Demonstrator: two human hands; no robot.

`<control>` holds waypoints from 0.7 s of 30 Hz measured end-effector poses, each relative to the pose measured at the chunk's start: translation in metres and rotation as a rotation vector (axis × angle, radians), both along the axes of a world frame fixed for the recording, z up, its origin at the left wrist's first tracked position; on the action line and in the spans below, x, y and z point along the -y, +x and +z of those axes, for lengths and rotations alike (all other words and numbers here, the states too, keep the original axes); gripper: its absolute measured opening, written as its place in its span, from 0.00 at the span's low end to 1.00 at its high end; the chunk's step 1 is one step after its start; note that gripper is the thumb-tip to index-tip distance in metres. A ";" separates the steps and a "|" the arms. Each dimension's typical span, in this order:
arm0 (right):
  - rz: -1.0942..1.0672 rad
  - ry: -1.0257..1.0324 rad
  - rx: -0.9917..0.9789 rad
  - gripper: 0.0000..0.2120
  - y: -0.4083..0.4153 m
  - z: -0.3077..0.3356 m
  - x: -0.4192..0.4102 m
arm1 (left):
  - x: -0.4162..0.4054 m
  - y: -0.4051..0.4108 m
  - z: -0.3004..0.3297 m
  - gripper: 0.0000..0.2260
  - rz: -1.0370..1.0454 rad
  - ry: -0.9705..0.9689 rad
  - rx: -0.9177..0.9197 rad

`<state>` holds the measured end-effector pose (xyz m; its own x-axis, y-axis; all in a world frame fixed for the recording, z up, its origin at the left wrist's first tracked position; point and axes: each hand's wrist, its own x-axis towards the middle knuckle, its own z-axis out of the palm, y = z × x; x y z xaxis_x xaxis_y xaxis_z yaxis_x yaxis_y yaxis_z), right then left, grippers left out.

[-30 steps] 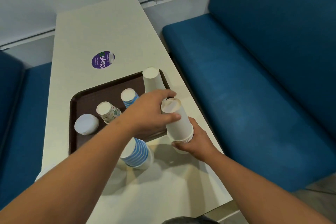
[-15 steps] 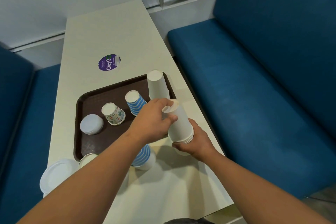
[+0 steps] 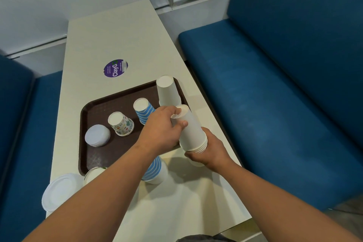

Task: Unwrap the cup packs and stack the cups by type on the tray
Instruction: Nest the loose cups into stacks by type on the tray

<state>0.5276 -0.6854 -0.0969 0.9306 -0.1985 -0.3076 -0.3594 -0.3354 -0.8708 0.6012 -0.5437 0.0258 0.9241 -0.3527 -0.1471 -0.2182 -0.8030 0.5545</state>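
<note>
A stack of plain white cups (image 3: 191,130) stands upside down at the tray's near right corner, leaning slightly. My right hand (image 3: 208,152) grips its bottom rims. My left hand (image 3: 163,130) grips the top cup near its base. On the brown tray (image 3: 92,155) stand another upside-down white cup stack (image 3: 168,91), a blue-striped cup (image 3: 144,111), a patterned cup (image 3: 120,124) and a low white stack (image 3: 97,135). A blue-striped stack (image 3: 155,169) sits on the table under my left forearm.
White lids (image 3: 60,190) and a partly hidden cup (image 3: 94,174) lie near the table's front left edge. A purple round sticker (image 3: 115,68) marks the table beyond the tray. Blue benches (image 3: 275,84) flank the table on both sides.
The white stack has tipped a little to the left in my hands. My left hand's fingers have shifted round its top cup. The view has shifted, so the scene sits further right.
</note>
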 end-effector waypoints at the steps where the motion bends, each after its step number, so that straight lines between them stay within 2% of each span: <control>1: -0.004 -0.001 -0.001 0.34 0.000 0.000 0.000 | 0.001 0.001 0.000 0.18 0.001 0.003 0.002; 6: -0.015 0.026 -0.005 0.34 0.000 -0.001 0.000 | 0.004 0.003 -0.002 0.18 0.012 -0.017 -0.024; 8: -0.026 0.051 -0.008 0.35 0.000 0.000 0.000 | 0.005 0.005 -0.001 0.21 0.000 -0.070 -0.055; 11: -0.041 0.140 0.021 0.37 0.002 0.007 -0.002 | 0.012 0.007 0.002 0.30 0.039 -0.239 -0.119; 13: -0.047 0.175 0.045 0.37 0.006 0.014 -0.005 | 0.020 0.006 0.004 0.28 0.173 -0.439 -0.139; 15: -0.061 0.174 0.064 0.34 0.009 0.024 -0.009 | 0.027 0.008 0.004 0.24 0.323 -0.570 -0.074; 19: -0.089 0.079 0.091 0.31 0.013 0.038 -0.015 | 0.034 0.011 0.010 0.20 0.496 -0.532 0.045; 21: -0.073 0.068 0.094 0.31 0.012 0.040 -0.013 | 0.032 0.012 0.013 0.22 0.484 -0.504 0.052</control>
<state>0.5397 -0.6720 -0.0573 0.9398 -0.2485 -0.2346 -0.2964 -0.2506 -0.9216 0.6132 -0.5760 0.0384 0.9960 0.0864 -0.0250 0.0625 -0.4648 0.8832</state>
